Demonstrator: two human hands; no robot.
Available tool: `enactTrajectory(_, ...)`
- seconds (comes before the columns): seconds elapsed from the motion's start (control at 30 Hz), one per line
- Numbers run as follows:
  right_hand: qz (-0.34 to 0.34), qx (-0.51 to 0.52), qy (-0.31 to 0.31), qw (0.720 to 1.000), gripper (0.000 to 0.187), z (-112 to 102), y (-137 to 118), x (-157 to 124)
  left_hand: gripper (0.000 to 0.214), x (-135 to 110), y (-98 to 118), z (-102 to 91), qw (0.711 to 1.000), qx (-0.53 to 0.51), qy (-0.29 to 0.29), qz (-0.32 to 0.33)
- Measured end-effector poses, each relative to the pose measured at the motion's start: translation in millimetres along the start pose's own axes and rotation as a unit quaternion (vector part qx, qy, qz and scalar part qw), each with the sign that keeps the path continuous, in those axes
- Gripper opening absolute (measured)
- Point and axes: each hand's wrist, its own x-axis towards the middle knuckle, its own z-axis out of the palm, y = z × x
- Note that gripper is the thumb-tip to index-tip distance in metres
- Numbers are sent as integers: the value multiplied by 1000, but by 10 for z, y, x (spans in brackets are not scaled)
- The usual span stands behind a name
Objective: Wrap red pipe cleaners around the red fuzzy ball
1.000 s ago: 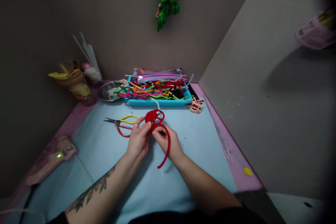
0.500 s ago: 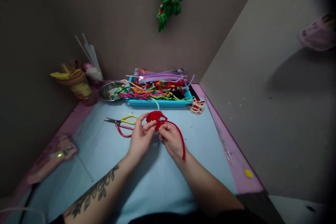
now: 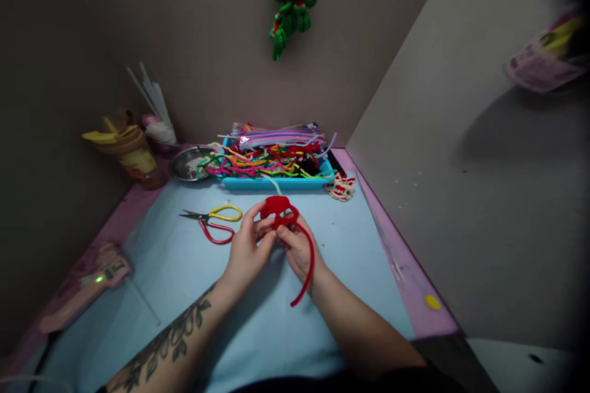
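Note:
Both my hands meet over the light blue mat point(image 3: 193, 282) at its middle. My left hand point(image 3: 246, 249) pinches the left side of a red pipe cleaner piece point(image 3: 277, 207), a fuzzy red lump with loops. My right hand point(image 3: 297, 249) pinches the same piece just below the lump, fingers closed. The loose red tail point(image 3: 308, 273) curves down over my right wrist. Scissors with one yellow and one red handle point(image 3: 214, 222) lie just left of my left hand.
A blue tray point(image 3: 276, 182) piled with several coloured pipe cleaners stands at the back. Beside it are a metal dish point(image 3: 187, 164), a yellow cup point(image 3: 129, 153) and a small red-and-white figure point(image 3: 341, 187). A pink glue gun point(image 3: 87, 285) lies at the left edge. Green ornament point(image 3: 290, 0) hangs on the wall.
The red tail has swung from the right side of my right hand back down across the wrist. My fingers have shifted their pinch on the red piece, which stays in place.

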Motion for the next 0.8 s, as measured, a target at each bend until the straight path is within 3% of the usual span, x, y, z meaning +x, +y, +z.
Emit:
enactTrajectory(0.13,-23,-66,14,997,18,-106,-63,31,57,27,-2,-39,998,33,43,16)
enactTrajectory(0.27,-114,-145,135,974,19,-249,-255,78,56,28,25,-53,996,62,56,25)
enactTrajectory(0.37,-153,-263,46,952,27,-307,-384,89,53,20,8,-57,994,93,39,39)
enactTrajectory(0.43,-140,-336,-6,931,22,-307,-412,84,51,21,-25,-63,993,107,30,49)
enactTrajectory(0.5,-100,-376,-17,921,19,-286,-395,71,49,30,-66,-75,990,125,23,58)
enactTrajectory(0.7,-23,-275,-24,961,19,-204,-287,53,48,48,-148,-116,979,173,-21,103)
enactTrajectory(0.8,-41,-201,22,979,18,-163,-271,57,35,29,-126,-104,962,209,69,163)
